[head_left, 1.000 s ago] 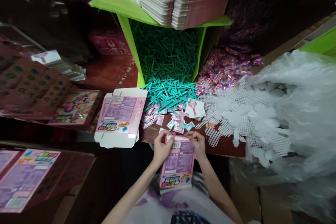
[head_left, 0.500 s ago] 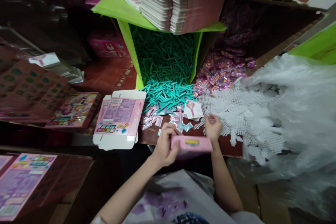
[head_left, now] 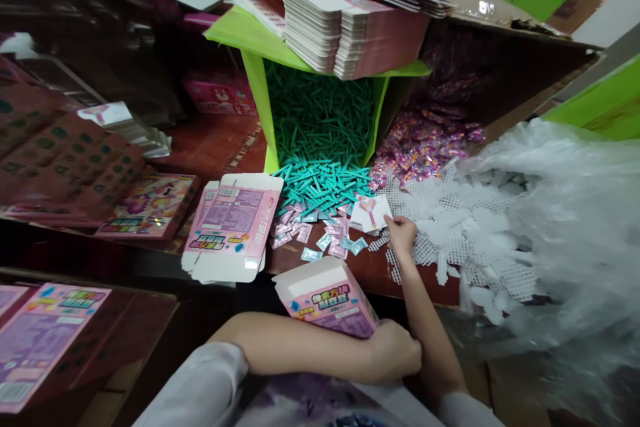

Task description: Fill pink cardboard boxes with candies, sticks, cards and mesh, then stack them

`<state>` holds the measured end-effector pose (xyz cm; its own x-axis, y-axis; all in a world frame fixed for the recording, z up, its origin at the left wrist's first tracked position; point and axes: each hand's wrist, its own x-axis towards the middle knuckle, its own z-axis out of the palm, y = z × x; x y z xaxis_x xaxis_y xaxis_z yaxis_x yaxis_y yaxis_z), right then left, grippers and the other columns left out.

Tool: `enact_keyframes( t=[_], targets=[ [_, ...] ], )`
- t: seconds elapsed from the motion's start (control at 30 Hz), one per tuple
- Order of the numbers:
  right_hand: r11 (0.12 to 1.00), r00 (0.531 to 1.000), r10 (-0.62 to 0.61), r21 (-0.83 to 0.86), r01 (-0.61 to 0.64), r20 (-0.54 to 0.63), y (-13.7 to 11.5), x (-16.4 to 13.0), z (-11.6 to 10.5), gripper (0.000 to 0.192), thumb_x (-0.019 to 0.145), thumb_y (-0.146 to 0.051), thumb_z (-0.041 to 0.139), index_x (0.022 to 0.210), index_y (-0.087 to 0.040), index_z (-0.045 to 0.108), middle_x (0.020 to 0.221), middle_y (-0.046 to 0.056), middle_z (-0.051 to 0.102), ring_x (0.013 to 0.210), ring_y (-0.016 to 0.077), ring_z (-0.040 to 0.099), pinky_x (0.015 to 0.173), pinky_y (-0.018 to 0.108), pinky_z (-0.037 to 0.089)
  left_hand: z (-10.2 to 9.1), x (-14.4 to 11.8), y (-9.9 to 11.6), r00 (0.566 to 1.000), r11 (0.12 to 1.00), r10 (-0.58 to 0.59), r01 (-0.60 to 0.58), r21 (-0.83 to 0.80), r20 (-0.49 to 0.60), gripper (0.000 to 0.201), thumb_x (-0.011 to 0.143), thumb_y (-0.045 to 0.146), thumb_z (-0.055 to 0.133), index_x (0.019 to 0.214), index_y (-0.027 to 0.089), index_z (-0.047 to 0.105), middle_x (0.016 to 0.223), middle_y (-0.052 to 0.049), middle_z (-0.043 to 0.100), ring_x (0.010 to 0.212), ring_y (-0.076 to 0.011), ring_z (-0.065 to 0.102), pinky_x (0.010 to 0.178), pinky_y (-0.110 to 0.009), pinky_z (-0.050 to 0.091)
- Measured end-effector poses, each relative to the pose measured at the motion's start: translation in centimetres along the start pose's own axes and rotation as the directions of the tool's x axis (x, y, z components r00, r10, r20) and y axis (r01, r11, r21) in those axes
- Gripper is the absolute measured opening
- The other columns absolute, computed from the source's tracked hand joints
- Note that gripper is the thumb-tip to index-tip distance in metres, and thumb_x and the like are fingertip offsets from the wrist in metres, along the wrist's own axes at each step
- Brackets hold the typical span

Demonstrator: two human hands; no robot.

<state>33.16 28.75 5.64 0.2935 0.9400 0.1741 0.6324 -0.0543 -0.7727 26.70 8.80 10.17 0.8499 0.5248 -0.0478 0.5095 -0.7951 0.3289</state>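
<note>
Box (head_left: 327,297) pulled closer by left hand (head_left: 395,350), right hand (head_left: 400,235) now at card (head_left: 371,212)

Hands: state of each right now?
Left hand: closed, gripping the pink box at its lower end.
Right hand: fingers on the white cards; grip cannot be told.

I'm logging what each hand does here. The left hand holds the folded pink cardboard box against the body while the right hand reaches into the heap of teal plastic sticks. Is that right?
Not quite. The head view shows the right hand at the white plastic mesh pieces, beside a small white card, not in the teal plastic sticks. The left hand does hold the folded pink cardboard box.
</note>
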Motion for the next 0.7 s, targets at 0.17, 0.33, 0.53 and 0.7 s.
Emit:
enact_keyframes(
  t=[0.17, 0.33, 0.53, 0.7],
  targets=[
    [0.992, 0.994, -0.103, -0.066, 0.104, 0.022, -0.4, 0.1, -0.4, 0.037, 0.081, -0.042, 0.049, 0.071, -0.013, 0.070, 0.074, 0.013, 0.069, 0.063, 0.0215, 0.057, 0.065, 0.032, 0.040, 3.6, 2.1, -0.9, 0.990, 0.999, 0.025, -0.020, -0.038, 0.140, 0.011, 0.066, 0.004, 0.060, 0.063, 0.012, 0.067, 0.063, -0.014, 0.066, 0.060, -0.0315, 0.064, 0.046, -0.038, 0.045],
    [0.962, 0.976, -0.096, 0.234, 0.142, -0.198, -2.3, -0.8, -2.0, 0.033, 0.078, -0.042, 0.055, 0.080, -0.012, 0.070, 0.084, 0.012, 0.068, 0.078, 0.0223, 0.058, 0.077, 0.034, 0.042, 7.2, 1.5, -1.3, 0.924, 0.984, 0.174, -0.154, -0.084, 0.340, 0.025, 0.059, 0.000, 0.062, 0.041, 0.016, 0.055, 0.067, -0.009, 0.069, 0.069, -0.0270, 0.067, 0.050, -0.032, 0.046],
    [0.844, 0.900, -0.363, 0.495, 0.208, 0.241, -4.2, -4.5, -5.2, 0.014, 0.075, -0.034, 0.065, 0.068, -0.023, 0.071, 0.068, 0.002, 0.066, 0.071, 0.0202, 0.053, 0.073, 0.036, 0.039, 10.1, 2.1, -0.5, 0.915, 0.984, 0.176, -0.161, -0.070, 0.363, 0.033, 0.060, 0.006, 0.065, 0.033, 0.018, 0.050, 0.065, -0.004, 0.070, 0.064, -0.0209, 0.067, 0.047, -0.027, 0.045],
    [0.862, 0.799, -0.506, 0.210, 0.461, 0.324, -2.0, -5.8, -5.5, 0.013, 0.078, -0.024, 0.065, 0.070, -0.030, 0.072, 0.071, -0.001, 0.070, 0.075, 0.0217, 0.049, 0.085, 0.043, 0.030, 11.2, 2.0, -0.9, 0.957, 0.993, 0.100, -0.079, -0.086, 0.272, 0.028, 0.059, 0.010, 0.067, 0.036, 0.022, 0.055, 0.056, 0.000, 0.066, 0.057, -0.0155, 0.064, 0.045, -0.022, 0.042]
  ],
)
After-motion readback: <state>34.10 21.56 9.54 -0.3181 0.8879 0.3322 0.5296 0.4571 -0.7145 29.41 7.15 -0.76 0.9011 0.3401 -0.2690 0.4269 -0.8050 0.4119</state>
